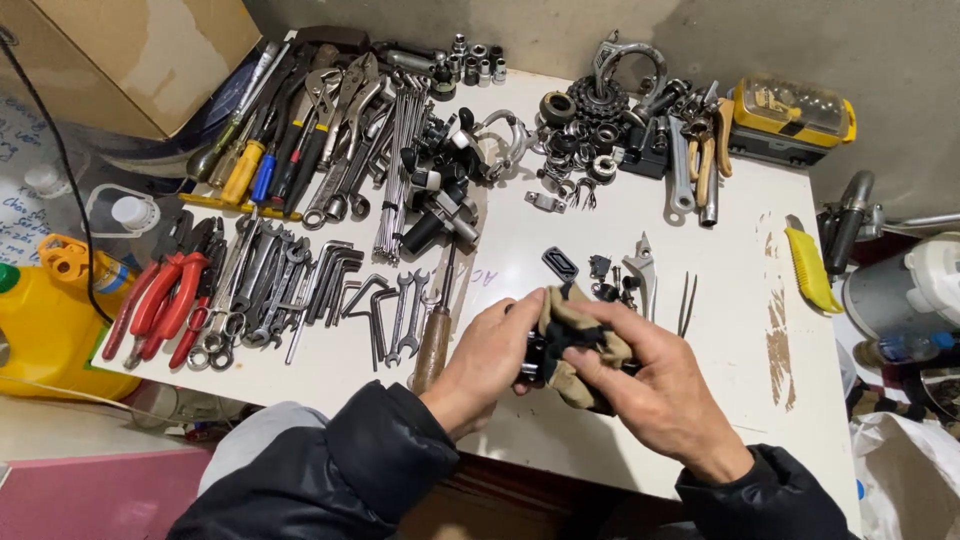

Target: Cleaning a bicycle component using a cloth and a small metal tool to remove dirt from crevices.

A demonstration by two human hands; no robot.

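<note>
Both hands meet over the near middle of a white table [600,210]. My left hand [490,355] grips a small black metal part [535,358], mostly hidden between the hands. My right hand [655,385] presses a dirty tan rag [580,335] around that part, fingers curled over the cloth. Just beyond the hands lie a small black rounded cap [561,264], a silver lever [641,268] and a pair of tweezers [687,303]. A wooden-handled tool [434,345] lies right beside my left hand.
Wrenches and hex keys [300,285], red pliers [165,300] and screwdrivers [260,150] cover the table's left. Bike parts and a sprocket [598,105] sit at the back, a yellow case [795,112] back right, a yellow knife [808,265] at the right edge, a yellow jug [40,330] far left.
</note>
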